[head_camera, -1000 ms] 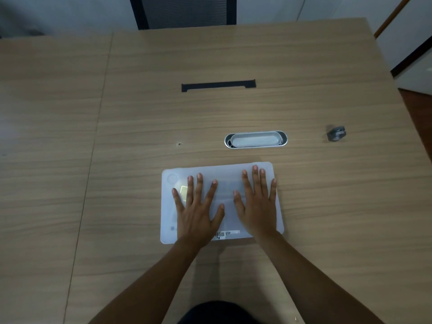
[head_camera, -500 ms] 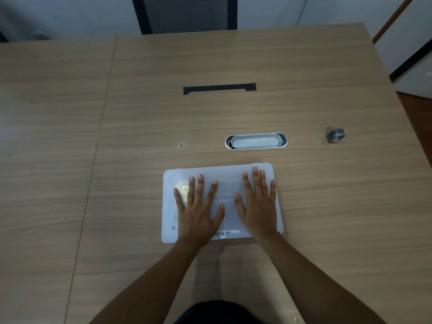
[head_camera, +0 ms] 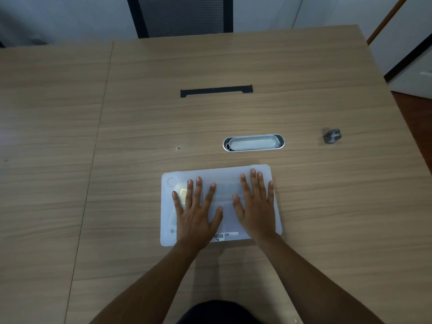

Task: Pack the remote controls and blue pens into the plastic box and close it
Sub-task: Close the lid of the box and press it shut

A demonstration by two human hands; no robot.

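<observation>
A translucent white plastic box lies flat on the wooden table with its lid on. My left hand rests palm down on the lid's left half, fingers spread. On the right half my right hand lies flat the same way. Faint shapes show through the lid, and a barcode sticker sits at its near edge. No remote controls or blue pens can be made out.
An oval metal cable port is set into the table just beyond the box. A small grey object lies to the right. A black slot lies farther back, and a dark mesh chair stands behind the table.
Both hands stay flat on the lid in the same pose. Only the camera view has shifted slightly.
</observation>
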